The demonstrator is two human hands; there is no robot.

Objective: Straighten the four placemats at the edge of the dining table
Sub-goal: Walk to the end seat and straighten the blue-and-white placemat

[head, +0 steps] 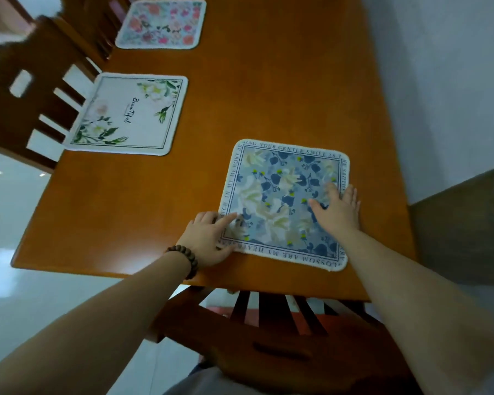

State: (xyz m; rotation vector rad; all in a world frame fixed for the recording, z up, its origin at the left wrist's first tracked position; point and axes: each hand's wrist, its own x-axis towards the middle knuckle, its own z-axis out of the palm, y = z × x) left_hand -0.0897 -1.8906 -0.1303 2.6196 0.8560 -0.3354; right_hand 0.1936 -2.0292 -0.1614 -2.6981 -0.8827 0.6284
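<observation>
A blue floral placemat (280, 183) with lettering round its border lies near the table's near edge, slightly turned. My left hand (208, 238), with a bead bracelet on the wrist, presses flat on its near left corner. My right hand (337, 209) lies flat with spread fingers on its right side, the fingertips over the border. A white placemat (131, 115) with green leaves lies at the left edge. A pink floral placemat (161, 24) lies further along that edge. No other placemat is in view.
The orange wooden table (268, 95) meets a pale wall (445, 81) on the right. Wooden chairs stand at the left side (32, 81) and right below me (268, 332). Pale floor tiles (12, 223) show at the left.
</observation>
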